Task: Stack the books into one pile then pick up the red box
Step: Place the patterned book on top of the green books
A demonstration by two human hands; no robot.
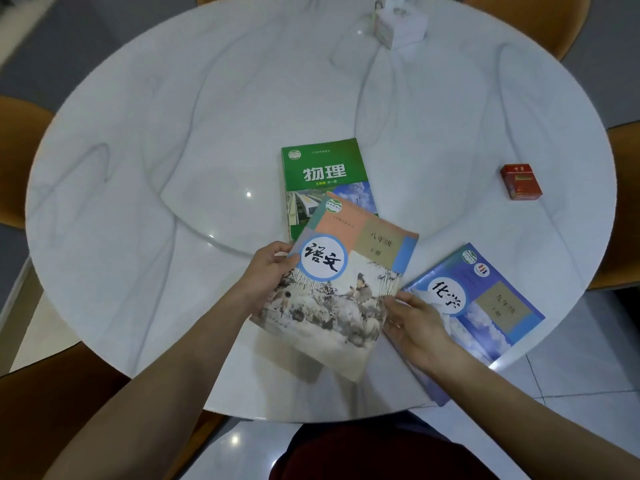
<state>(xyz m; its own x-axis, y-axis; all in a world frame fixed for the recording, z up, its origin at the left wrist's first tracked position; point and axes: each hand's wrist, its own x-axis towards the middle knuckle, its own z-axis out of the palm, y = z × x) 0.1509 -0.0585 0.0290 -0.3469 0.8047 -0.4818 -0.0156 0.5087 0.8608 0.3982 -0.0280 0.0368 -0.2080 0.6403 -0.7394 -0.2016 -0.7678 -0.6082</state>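
A book with a snowy painting on its cover (341, 282) is lifted above the table, tilted, its far corner overlapping the green book (322, 174) that lies flat near the middle. My left hand (268, 271) grips the painted book's left edge, thumb on the cover. My right hand (414, 323) holds its lower right corner. A blue book (485, 306) lies flat at the right, partly under my right hand. The small red box (520, 181) stands alone far right, away from both hands.
The round white marble table (173, 150) has a raised turntable disc in its middle. A white tissue box (398, 24) sits at the far edge. Orange chairs ring the table. The table's near edge is just below my forearms.
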